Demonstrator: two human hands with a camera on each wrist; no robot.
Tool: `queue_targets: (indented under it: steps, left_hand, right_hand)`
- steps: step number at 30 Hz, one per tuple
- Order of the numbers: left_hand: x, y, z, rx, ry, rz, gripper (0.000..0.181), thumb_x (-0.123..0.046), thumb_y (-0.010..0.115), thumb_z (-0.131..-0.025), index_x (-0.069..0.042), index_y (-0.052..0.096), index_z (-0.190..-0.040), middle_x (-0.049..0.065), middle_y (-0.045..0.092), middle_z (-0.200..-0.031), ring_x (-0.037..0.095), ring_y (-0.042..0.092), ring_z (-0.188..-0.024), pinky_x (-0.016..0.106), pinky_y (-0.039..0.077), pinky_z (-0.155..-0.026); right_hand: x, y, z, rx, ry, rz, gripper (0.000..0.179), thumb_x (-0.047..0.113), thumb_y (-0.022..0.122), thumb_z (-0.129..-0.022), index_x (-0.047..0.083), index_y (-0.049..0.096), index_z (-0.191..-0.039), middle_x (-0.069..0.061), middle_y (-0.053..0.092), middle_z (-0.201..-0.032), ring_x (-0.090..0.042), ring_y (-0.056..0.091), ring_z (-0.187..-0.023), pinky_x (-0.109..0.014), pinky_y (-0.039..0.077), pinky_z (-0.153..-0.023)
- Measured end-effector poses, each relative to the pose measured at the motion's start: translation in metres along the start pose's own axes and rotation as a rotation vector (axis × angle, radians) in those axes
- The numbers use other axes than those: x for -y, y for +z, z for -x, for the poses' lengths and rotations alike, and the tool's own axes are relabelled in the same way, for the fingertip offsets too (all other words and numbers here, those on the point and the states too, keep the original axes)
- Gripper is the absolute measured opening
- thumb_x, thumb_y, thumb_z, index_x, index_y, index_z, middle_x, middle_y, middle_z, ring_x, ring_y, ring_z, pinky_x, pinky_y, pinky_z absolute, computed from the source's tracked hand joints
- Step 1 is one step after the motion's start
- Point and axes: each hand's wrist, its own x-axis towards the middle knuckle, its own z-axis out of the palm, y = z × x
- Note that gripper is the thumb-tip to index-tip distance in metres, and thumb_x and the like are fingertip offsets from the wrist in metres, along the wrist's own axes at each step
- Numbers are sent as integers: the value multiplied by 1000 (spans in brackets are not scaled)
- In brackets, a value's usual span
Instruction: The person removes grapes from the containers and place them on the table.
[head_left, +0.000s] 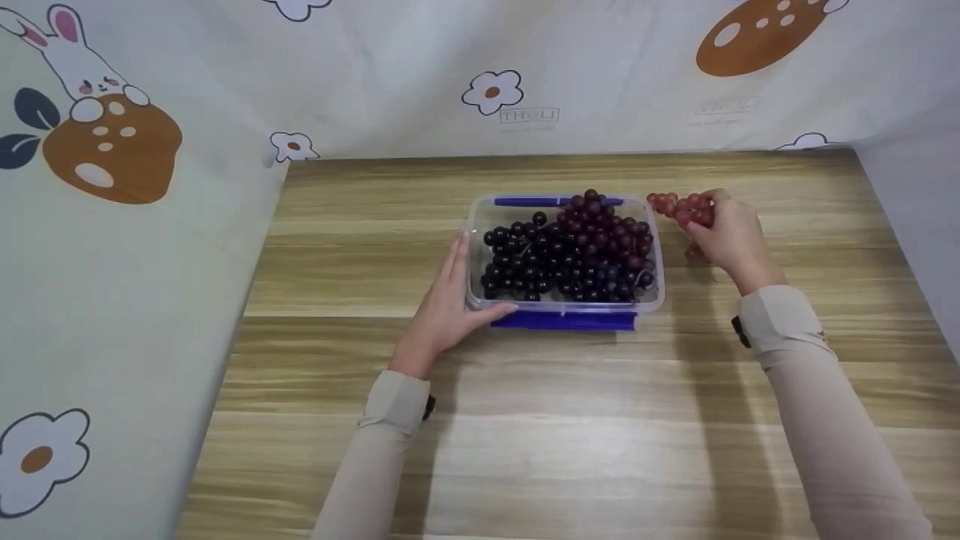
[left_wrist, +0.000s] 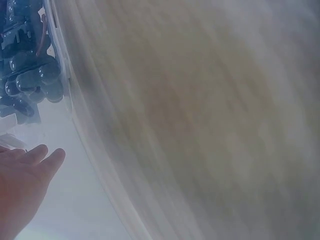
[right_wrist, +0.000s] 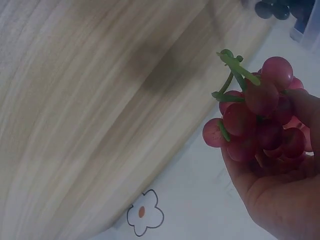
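A clear plastic container [head_left: 652,306] stands on the table, holding a bunch of black grapes [head_left: 521,262] on the left and dark red grapes [head_left: 600,232] heaped on the right. My left hand [head_left: 442,311] lies at its front left corner, fingers straight along the left wall and thumb stretched over the front rim. To the right of the container, my right hand [head_left: 735,236] grips a small bunch of red grapes [head_left: 679,208]. In the right wrist view, green stems [right_wrist: 232,70] stick out of this bunch [right_wrist: 250,120], and curled fingers support it from below.
Blue latch flaps hang open at the container's front [head_left: 562,321] and back [head_left: 529,202]. The wood-patterned table [head_left: 525,435] ends at a pale cloth backdrop [head_left: 375,90] printed with flowers and a rabbit, which also rises at the left side.
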Motion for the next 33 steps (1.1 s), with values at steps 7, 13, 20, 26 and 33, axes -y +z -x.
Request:
queue_targets:
  steps: [7, 13, 20, 26, 33]
  left_hand:
    - [1, 1, 0, -21, 40, -2, 133, -77, 74, -82, -19, -6, -171, 17, 5, -178, 37, 16, -162, 54, 20, -131]
    - [2, 1, 0, -19, 45, 7, 133, -78, 73, -82, -19, -7, -171, 16, 4, -178, 35, 13, -162, 52, 18, -132]
    - [2, 1, 0, -12, 21, 6, 134, -82, 71, -80, -22, -7, -171, 15, 3, -178, 35, 14, -162, 52, 18, -131]
    - [2, 1, 1, -9, 8, -1, 134, -85, 69, -79, -23, -7, -171, 16, 4, -178, 37, 15, -162, 53, 19, -131]
    - [2, 1, 1, -5, 3, -9, 133, -82, 71, -81, -23, -7, -171, 18, 5, -178, 38, 15, -162, 55, 20, -130]
  right_hand:
    - [-6, 5, -6, 53, 22, 40, 54, 13, 61, -102, -20, 45, -141, -49, 52, -135, -63, 52, -127, -69, 44, -111]
    - [-12, 7, -6, 59, 25, 61, 54, 11, 62, -100, -22, 45, -139, -51, 51, -134, -63, 52, -127, -69, 43, -111]
    - [-17, 9, -6, 82, 40, 71, 57, 13, 63, -101, -23, 43, -141, -51, 50, -136, -63, 51, -128, -69, 43, -111]
    - [-19, 10, -7, 89, 51, 78, 59, 16, 65, -102, -23, 43, -141, -52, 49, -136, -63, 50, -128, -69, 43, -112]
    - [-22, 10, -6, 90, 61, 84, 62, 17, 66, -100, -22, 42, -143, -52, 48, -137, -64, 49, -129, -69, 42, -114]
